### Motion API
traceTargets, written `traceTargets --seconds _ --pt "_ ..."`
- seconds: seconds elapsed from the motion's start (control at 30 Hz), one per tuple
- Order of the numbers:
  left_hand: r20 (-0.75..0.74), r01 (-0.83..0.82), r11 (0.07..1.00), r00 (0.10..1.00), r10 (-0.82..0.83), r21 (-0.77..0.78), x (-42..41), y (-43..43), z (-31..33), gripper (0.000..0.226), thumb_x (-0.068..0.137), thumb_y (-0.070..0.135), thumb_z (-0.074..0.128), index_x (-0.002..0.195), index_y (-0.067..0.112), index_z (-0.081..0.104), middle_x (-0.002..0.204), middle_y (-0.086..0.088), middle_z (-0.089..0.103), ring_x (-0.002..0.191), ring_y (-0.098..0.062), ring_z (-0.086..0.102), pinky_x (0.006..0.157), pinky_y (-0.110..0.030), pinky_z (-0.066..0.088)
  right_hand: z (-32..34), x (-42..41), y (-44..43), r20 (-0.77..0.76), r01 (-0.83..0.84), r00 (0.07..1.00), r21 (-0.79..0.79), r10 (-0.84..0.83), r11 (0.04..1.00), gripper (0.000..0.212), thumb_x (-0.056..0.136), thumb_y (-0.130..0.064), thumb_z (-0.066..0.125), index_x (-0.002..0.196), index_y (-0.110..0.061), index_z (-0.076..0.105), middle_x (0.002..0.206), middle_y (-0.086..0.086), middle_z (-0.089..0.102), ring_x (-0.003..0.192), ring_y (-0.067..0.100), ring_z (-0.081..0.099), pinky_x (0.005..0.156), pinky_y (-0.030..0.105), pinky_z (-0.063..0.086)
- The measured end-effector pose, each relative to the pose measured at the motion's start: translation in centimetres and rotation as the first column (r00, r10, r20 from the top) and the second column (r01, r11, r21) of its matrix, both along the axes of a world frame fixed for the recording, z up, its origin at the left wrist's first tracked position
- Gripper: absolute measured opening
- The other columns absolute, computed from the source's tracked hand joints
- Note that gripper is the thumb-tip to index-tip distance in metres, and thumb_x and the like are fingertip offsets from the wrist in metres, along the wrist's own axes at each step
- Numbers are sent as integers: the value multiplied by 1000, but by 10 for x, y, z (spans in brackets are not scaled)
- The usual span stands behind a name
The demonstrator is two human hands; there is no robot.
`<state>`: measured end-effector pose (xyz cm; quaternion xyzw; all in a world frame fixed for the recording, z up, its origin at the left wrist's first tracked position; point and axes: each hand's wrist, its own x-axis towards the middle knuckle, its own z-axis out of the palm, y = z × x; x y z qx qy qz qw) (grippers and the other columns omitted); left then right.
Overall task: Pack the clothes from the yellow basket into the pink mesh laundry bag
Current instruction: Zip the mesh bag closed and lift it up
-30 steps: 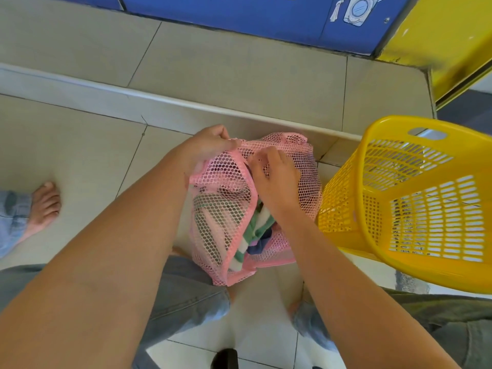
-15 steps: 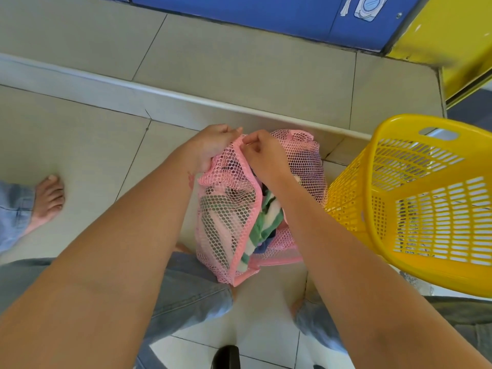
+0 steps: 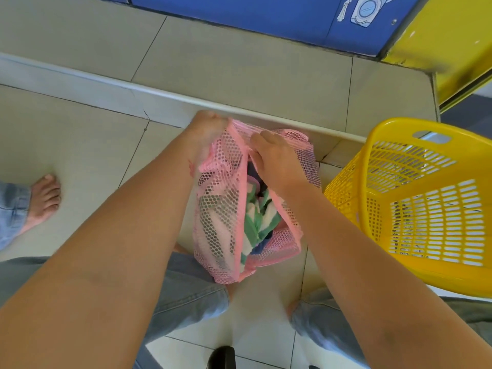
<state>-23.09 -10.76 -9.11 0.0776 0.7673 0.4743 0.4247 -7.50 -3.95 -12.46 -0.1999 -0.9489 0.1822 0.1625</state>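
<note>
The pink mesh laundry bag [image 3: 221, 209] hangs in front of my knees, above the tiled floor. Green-and-white striped clothes [image 3: 257, 219] and something dark blue show through its open slit. My left hand [image 3: 206, 131] grips the bag's upper left edge. My right hand [image 3: 274, 161] pinches the pink trim at the top of the opening, close to the left hand. The yellow basket [image 3: 415, 198] stands tilted at the right, its open side towards me. No clothes are visible inside it.
A raised tiled step [image 3: 159, 94] runs across behind the bag. A blue panel [image 3: 266, 17] and a yellow one [image 3: 447, 43] stand at the back. Another person's bare foot [image 3: 44, 201] rests on the floor at the left. A small black object [image 3: 222, 356] lies between my legs.
My right hand has moved from lower on the bag's opening up to its top edge, close to the left hand. Both hands have lifted the bag slightly and stretched its top edge.
</note>
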Motion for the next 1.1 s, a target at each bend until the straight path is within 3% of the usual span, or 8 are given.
traceTargets --seconds 0.2,0.3,0.43,0.57,0.7,0.87,1.0,1.1 --pt "-511 -86 974 859 -35 -211 -27 2 -3 19 96 26 56 80 16 52 94 -10 62 91 -31 61 80 -34 47 -20 33 -7 51 -8 999 -6 9 1000 6 88 -1 58 85 -6 56 79 10 60 66 27 52 56 35 44" --pt "-700 -24 842 570 -431 -539 -11 -2 -14 29 96 22 54 122 9 52 126 -17 55 116 -35 52 90 -44 42 -23 35 -11 63 50 997 -51 -47 997 5 90 -4 57 85 -6 57 79 8 60 66 20 46 54 33 41" --pt "-766 -5 798 284 -577 -603 23 -3 -11 37 95 35 52 120 8 55 123 -17 56 113 -35 50 91 -43 38 -23 38 -15 39 125 992 -55 -123 991 7 90 -4 59 83 -7 56 79 6 60 68 20 49 55 30 37" --pt "-358 347 601 556 -750 -721 52 3 -10 63 91 64 43 113 9 63 112 -12 67 99 -32 63 78 -36 48 -18 40 -19 -22 155 987 -61 -156 986 8 91 -6 58 83 -7 57 78 6 60 68 22 51 55 30 36" --pt "-215 447 696 733 -645 -562 55 10 -11 30 92 32 58 95 3 69 92 -13 69 73 -24 63 70 -32 52 -18 44 -22 -56 143 988 -50 -146 988 9 89 -6 60 81 -6 58 77 7 60 67 24 52 53 30 39" --pt "-444 86 955 871 -211 -285 31 23 0 30 94 22 51 112 6 69 111 -14 70 104 -30 66 88 -34 52 -10 40 -26 -118 141 982 -68 -148 988 7 89 -6 62 82 -7 61 76 5 62 63 18 48 51 22 32" --pt "-416 -263 958 889 193 -118 -23 30 11 34 89 23 53 112 3 67 109 -16 71 101 -32 69 90 -39 56 -18 53 -26 -61 133 989 -29 -134 991 6 89 -8 58 92 -8 63 82 5 66 68 23 57 53 27 40" --pt "-378 -275 950 903 202 -149 -30 20 0 35 89 28 57 111 2 64 98 -18 73 91 -32 73 84 -46 59 -30 67 -32 -27 129 991 -81 -131 988 10 88 -4 61 95 -10 64 86 6 68 74 26 61 60 30 45"
